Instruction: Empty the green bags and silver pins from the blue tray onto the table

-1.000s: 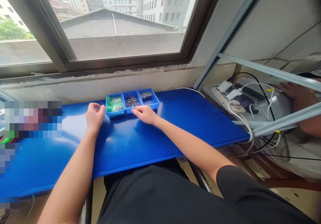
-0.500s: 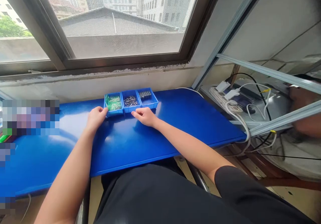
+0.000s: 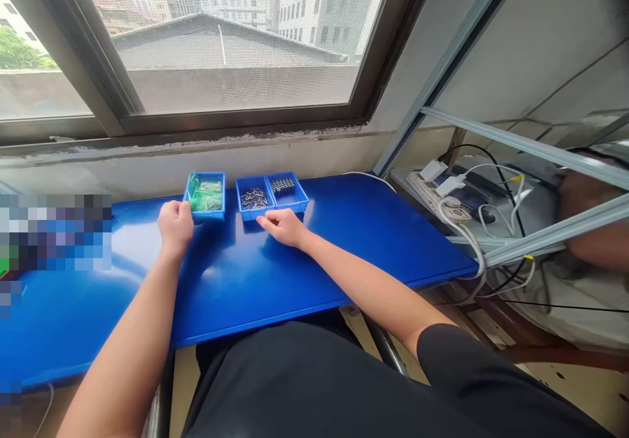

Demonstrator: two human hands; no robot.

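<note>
At the table's far edge, my left hand (image 3: pixel 175 228) grips the left front corner of a small blue bin (image 3: pixel 209 215). A green plastic bag (image 3: pixel 205 196) with small pieces lies inside, and the bin stands apart from the others. To its right, a blue bin (image 3: pixel 253 215) holds loose, shiny metal pins (image 3: pixel 254 198). Joined to that one, another blue bin (image 3: pixel 297 203) contains dark, short cylindrical pieces (image 3: pixel 282 186) lined up at its back. My right hand (image 3: pixel 284 226) is closed at the front of these two bins, thumb pointing left; its curled fingers hide whatever they may hold.
The blue table (image 3: pixel 236 287) runs along the wall under a window (image 3: pixel 236 45). A pixelated patch covers things at the left end. On the right are a metal frame (image 3: pixel 531 140), a power strip (image 3: pixel 442 196) and white cables (image 3: pixel 472 241).
My left hand has pulled the bin with the green bag to the left, opening a gap beside the middle bin. My right hand and the other two bins have stayed nearly in place.
</note>
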